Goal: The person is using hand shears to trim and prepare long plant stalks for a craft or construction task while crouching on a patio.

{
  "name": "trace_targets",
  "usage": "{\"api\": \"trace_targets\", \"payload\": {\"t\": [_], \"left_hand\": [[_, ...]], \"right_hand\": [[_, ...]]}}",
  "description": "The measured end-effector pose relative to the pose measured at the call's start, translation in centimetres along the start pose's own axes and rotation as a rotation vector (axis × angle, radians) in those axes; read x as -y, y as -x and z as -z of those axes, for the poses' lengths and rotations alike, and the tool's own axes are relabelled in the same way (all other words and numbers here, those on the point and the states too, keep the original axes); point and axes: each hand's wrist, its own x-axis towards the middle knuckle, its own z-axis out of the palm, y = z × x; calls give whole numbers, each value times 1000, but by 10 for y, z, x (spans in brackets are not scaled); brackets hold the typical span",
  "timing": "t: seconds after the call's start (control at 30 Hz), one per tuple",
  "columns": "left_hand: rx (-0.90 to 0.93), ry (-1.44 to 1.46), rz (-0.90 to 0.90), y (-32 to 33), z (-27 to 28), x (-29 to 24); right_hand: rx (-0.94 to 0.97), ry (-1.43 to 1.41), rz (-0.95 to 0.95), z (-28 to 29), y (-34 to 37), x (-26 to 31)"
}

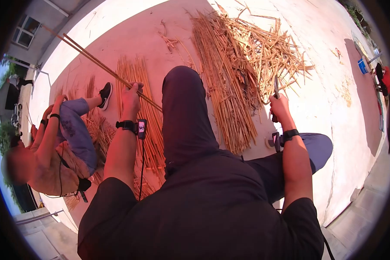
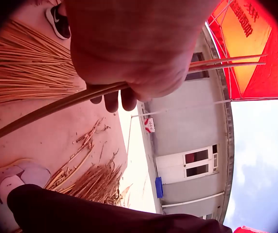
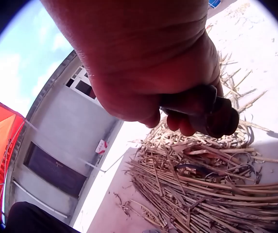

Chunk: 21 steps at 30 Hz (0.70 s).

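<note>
My left hand grips a pair of long thin stalks, which slant from the upper left down to my raised knee. In the left wrist view the fingers curl under the stalks. My right hand holds a dark-handled tool upright, beside the bundle of dry stalks. The right wrist view shows the dark handles inside the curled fingers; the tool's far end is hidden there.
Reddish stalks lie on the ground left of my knee, and loose trimmings are heaped at the upper right. Another person sits at the left, one shoe near the stalks. A blue bucket stands far right.
</note>
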Motion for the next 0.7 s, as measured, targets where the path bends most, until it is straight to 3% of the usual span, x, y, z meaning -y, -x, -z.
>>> {"api": "trace_targets", "payload": {"t": [0.07,0.13,0.17,0.2,0.27,0.3,0.37,0.4,0.47,0.5,0.57,0.67,0.7], "left_hand": [[-41,-28,77,28,-8,41],[43,-81,193,31,15,120],[-21,-101,352,54,4,118],[-14,-99,355,75,-10,109],[-143,-477,452,108,-29,89],[-138,-474,455,113,-27,92],[-71,-442,417,114,-22,98],[-70,-440,416,100,-6,119],[129,-365,411,67,36,173],[127,-367,407,69,38,165],[107,-389,618,81,41,132],[-25,-407,669,114,37,97],[-14,-456,705,116,46,106]], "right_hand": [[2,31,-11,1,2,2],[5,72,-5,3,5,3],[-2,75,-8,3,8,3],[6,85,-10,4,11,3],[8,99,-13,7,13,-2],[20,88,-23,8,13,-7],[26,76,-39,11,11,-15],[24,76,-37,12,13,-15],[14,75,-59,11,17,-12],[10,60,-73,10,18,-12],[23,85,-68,9,16,-17],[30,139,-66,6,16,-20],[23,169,-71,5,17,-20]]}}
